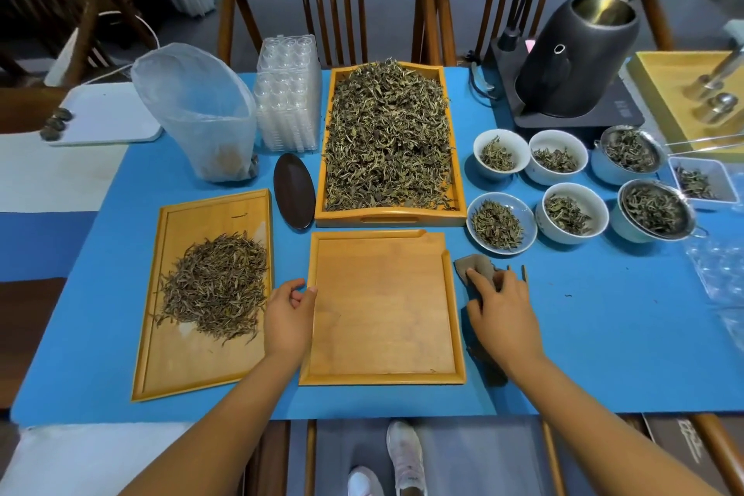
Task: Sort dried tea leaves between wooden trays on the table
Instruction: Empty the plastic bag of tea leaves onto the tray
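An empty wooden tray (382, 310) lies in front of me at the table's near edge. My left hand (288, 314) rests against its left rim, thumb on the rim, fingers loosely curled. My right hand (501, 310) presses down on a brown cloth (475, 268) just right of that tray. To the left, a flat wooden tray (173, 354) carries a pile of thin, needle-like dried tea leaves (217, 286). Behind the empty tray, a deeper handled tray (388, 219) is heaped with mixed dried leaves (386, 137).
Several white bowls (500, 151) and strainer cups (654, 209) with leaves stand at the right. A dark oval scoop (294, 191), a plastic bag (197, 113) and stacked clear containers (288, 93) sit behind the left tray. A black kettle (579, 56) stands at the back right.
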`<state>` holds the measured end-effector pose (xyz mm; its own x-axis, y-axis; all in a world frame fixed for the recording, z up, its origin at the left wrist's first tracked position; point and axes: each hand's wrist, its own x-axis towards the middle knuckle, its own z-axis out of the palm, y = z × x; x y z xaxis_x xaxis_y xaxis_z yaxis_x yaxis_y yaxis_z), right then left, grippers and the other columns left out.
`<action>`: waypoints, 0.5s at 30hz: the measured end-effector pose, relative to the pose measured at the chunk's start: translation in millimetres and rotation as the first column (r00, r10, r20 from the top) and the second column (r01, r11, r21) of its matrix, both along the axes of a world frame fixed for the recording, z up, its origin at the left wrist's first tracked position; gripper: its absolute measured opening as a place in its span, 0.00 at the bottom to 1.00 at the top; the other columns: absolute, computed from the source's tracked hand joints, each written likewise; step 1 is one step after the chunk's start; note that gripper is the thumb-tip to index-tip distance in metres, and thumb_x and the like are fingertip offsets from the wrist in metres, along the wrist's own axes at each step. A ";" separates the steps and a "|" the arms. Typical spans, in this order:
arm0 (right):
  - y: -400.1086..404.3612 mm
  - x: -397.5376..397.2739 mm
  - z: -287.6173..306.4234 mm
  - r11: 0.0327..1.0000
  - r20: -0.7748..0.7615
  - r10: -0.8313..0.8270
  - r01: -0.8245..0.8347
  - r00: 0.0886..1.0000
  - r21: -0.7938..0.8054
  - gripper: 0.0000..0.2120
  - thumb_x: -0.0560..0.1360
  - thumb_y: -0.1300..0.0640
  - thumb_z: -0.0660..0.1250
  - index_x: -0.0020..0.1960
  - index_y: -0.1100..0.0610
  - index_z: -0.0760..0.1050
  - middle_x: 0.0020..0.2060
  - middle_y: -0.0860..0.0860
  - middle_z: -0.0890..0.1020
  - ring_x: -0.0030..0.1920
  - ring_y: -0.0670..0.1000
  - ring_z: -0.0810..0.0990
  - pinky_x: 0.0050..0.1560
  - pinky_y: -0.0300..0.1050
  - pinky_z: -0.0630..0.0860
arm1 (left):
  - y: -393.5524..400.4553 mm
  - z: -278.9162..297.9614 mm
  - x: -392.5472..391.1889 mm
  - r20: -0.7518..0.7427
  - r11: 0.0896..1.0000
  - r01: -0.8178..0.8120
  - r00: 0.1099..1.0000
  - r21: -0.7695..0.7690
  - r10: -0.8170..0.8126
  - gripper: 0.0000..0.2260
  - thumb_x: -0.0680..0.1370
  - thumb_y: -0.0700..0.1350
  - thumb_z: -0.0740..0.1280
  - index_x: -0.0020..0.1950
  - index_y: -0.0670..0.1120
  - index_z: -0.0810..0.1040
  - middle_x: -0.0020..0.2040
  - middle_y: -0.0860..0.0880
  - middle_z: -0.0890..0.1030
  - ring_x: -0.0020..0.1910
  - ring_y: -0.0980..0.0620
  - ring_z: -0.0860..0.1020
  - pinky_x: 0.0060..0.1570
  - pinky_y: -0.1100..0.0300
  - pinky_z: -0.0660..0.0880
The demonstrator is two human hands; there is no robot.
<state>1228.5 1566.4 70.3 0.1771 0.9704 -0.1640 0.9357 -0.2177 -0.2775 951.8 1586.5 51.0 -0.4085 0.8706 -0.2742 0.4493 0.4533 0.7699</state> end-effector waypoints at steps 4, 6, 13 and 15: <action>10.4 -3.9 22.5 0.998 0.069 0.037 -0.041 0.997 0.046 0.18 0.74 0.56 0.62 0.64 0.52 0.72 0.48 0.58 0.74 0.49 0.58 0.72 0.44 0.50 0.71 | 13.7 21.4 -8.2 0.018 1.000 -0.003 1.000 0.030 0.003 0.13 0.78 0.45 0.66 0.60 0.40 0.75 0.45 0.44 0.73 0.42 0.50 0.72 0.44 0.57 0.70; 22.0 -6.8 37.3 0.997 0.079 0.056 -0.060 0.995 0.054 0.20 0.74 0.54 0.61 0.66 0.53 0.70 0.51 0.59 0.74 0.51 0.59 0.73 0.46 0.51 0.71 | 25.6 36.9 -12.0 0.033 0.998 -0.011 0.999 0.055 0.009 0.12 0.78 0.44 0.65 0.59 0.40 0.75 0.45 0.44 0.73 0.42 0.49 0.72 0.44 0.54 0.71; 82.0 -28.9 94.4 0.981 0.045 0.159 -0.164 0.986 0.108 0.22 0.76 0.51 0.58 0.68 0.55 0.64 0.56 0.57 0.73 0.56 0.58 0.72 0.52 0.50 0.71 | 68.1 98.7 -29.5 0.025 0.984 -0.020 1.000 0.178 0.016 0.04 0.77 0.46 0.66 0.49 0.46 0.76 0.38 0.48 0.75 0.35 0.51 0.73 0.28 0.65 0.67; 99.1 -39.2 106.6 0.970 0.038 0.200 -0.203 0.979 0.131 0.22 0.76 0.52 0.58 0.68 0.55 0.65 0.55 0.57 0.73 0.56 0.58 0.72 0.52 0.51 0.71 | 75.9 110.1 -36.8 0.039 0.979 -0.048 0.998 0.197 0.041 0.04 0.77 0.46 0.66 0.47 0.46 0.76 0.34 0.51 0.74 0.31 0.54 0.72 0.25 0.69 0.65</action>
<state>1189.3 1665.5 177.0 -0.0220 0.9994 -0.0283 0.9634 0.0136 -0.2676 915.0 1662.4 161.1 -0.4413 0.8903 -0.1127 0.4038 0.3092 0.8610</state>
